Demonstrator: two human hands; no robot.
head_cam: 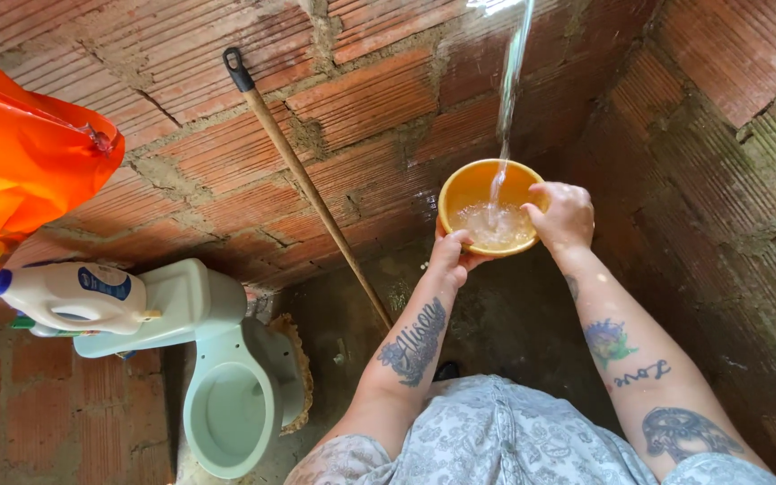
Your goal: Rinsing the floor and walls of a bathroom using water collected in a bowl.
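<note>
Two bare hands hold up a yellow bowl (487,208) in front of a red brick wall (361,99). The bowl is far from the person, up near the middle of the picture and a bit to the right.

The left hand (453,258) is under the near left side of the bowl. Its fingers are curled up and pressed on the rim, and the thumb is on the edge. The right hand (562,216) grips the right side of the bowl. Its fingers are bent over the rim and pressed close together. Both hands are shut on the bowl.

A thin stream of water (508,90) falls from above, straight into the bowl. The bowl has water in it, and the water is bubbly where the stream lands.

A long wooden stick (312,193) with a black tip leans on the wall, left of the bowl. Its low end is near the left arm.

Down on the left is a pale green toilet (226,404) with no lid on the seat. A white plastic bottle (69,296) with a blue cap lies on its side on the toilet tank. An orange bag (24,171) hangs at the far left, above the bottle.

The person wears a grey top with a flower pattern (496,436). Both arms have drawings on the skin.
</note>
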